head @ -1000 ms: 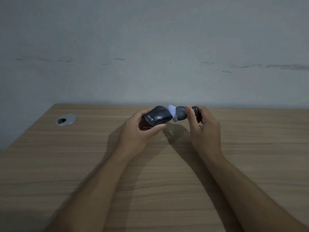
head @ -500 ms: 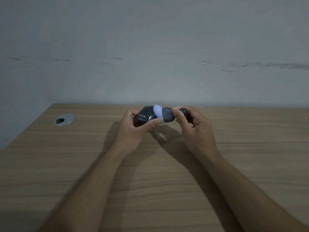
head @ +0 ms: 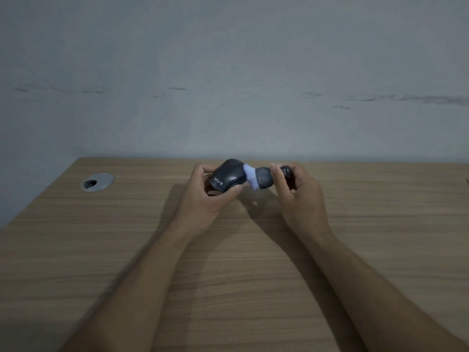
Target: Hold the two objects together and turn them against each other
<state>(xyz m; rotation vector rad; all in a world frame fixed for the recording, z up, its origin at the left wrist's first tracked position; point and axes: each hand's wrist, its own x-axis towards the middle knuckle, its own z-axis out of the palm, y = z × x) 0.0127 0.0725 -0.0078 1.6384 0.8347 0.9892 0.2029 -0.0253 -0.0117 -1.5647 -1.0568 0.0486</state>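
Left hand (head: 203, 196) gripping dark computer mouse (head: 228, 178), thumb under near edge, fingers curled over far side. Mouse held above wooden desk (head: 127, 250), near far edge, centre of scene. Right hand (head: 299, 196) pinching dark brush (head: 264, 178) by its handle, pale bristle tip touching mouse's right side. Round metal cable grommet (head: 97, 182) set in desk, far left, well apart from hands.

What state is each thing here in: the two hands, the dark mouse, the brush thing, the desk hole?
Left hand: grips the mouse, fingers curled round it.
Right hand: pinches the brush handle.
Dark computer mouse with white lettering: lifted off the table, tilted.
Dark brush with pale lilac tip: tip against the mouse.
Round silver cable grommet: set in the wooden table, partly open.
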